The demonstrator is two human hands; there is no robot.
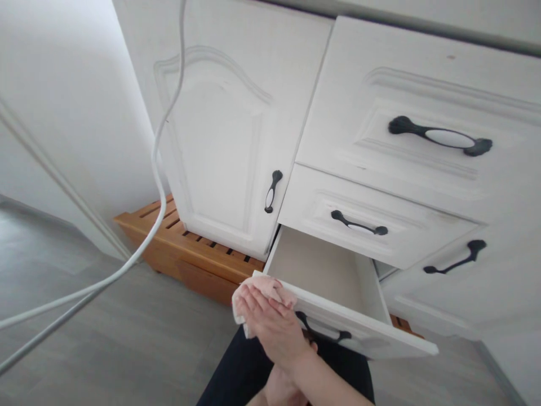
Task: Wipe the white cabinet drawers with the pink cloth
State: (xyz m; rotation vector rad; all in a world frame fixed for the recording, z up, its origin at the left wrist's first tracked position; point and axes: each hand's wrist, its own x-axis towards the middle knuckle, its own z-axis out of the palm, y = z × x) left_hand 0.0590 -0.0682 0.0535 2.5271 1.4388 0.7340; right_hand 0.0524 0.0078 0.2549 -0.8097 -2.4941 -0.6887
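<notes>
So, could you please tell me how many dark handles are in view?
5: the left door handle, top drawer handle, middle drawer handle, open drawer handle, partly hidden, and far-right handle. Others may lie outside the picture.

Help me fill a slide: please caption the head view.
Right hand laid over a pink cloth at the front corner of an open drawer.

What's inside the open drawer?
Open drawer: pale base and right side wall show. Its rear is hidden beneath the closed drawer above; can't tell what's there.
</notes>
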